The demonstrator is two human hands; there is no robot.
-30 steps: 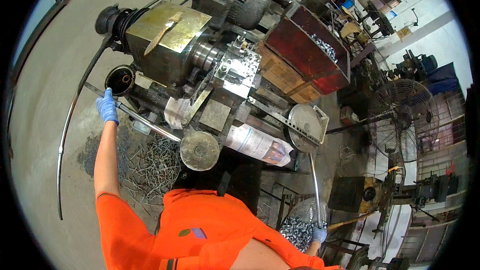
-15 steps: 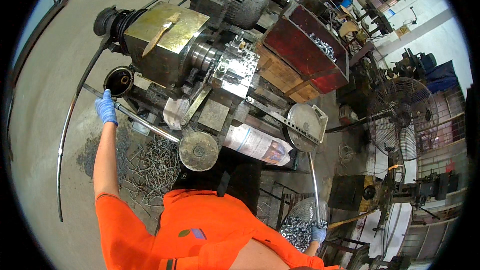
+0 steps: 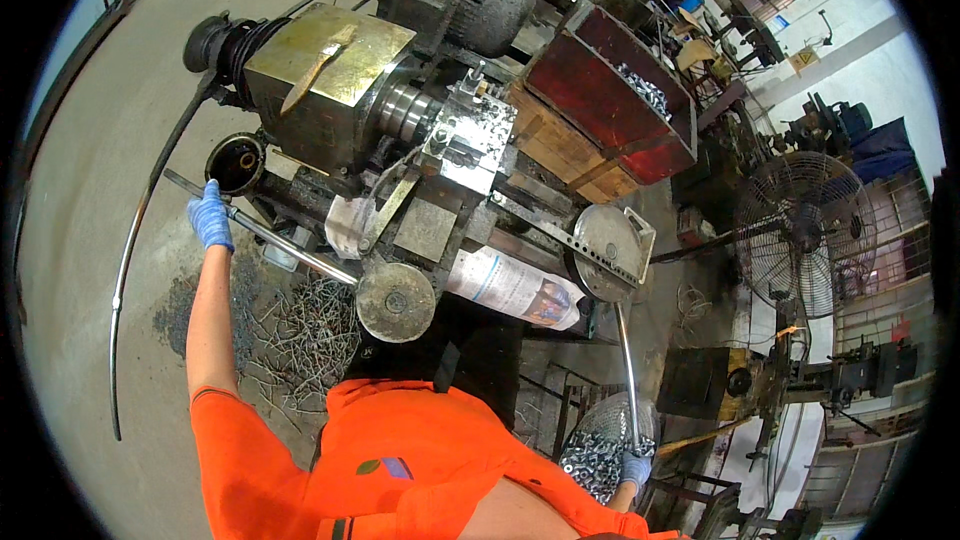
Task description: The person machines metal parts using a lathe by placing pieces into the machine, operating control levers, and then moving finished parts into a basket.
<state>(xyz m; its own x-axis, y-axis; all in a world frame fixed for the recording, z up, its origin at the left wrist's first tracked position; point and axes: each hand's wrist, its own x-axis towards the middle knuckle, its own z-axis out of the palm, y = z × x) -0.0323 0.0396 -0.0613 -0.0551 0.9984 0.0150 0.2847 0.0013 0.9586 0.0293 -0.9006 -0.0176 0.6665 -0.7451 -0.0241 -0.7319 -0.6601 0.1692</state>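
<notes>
My left hand (image 3: 210, 218), in a blue glove, is closed round the outer end of a long metal lever (image 3: 295, 247) that runs to a round grey hub (image 3: 396, 302) on the lathe-like machine. My right hand (image 3: 636, 467), gloved too, wraps the lower end of a second shiny lever (image 3: 629, 370) hanging from a round disc (image 3: 607, 252). Beside that hand is a mesh basket (image 3: 645, 420) heaped with small metal parts (image 3: 590, 465). Between the levers is the machine's bright metal block (image 3: 474, 138), next to the spindle (image 3: 408, 114).
A wooden-handled brush (image 3: 318, 70) lies on the brass-coloured cover (image 3: 330, 45). A red bin (image 3: 600, 90) holding metal parts stands behind. Metal shavings (image 3: 310, 335) cover floor at left. A large fan (image 3: 805, 232) stands at right, and a hose (image 3: 122, 290) hangs at far left.
The view has shifted very slightly. Both hands keep their grip on the levers, and nothing else has visibly moved.
</notes>
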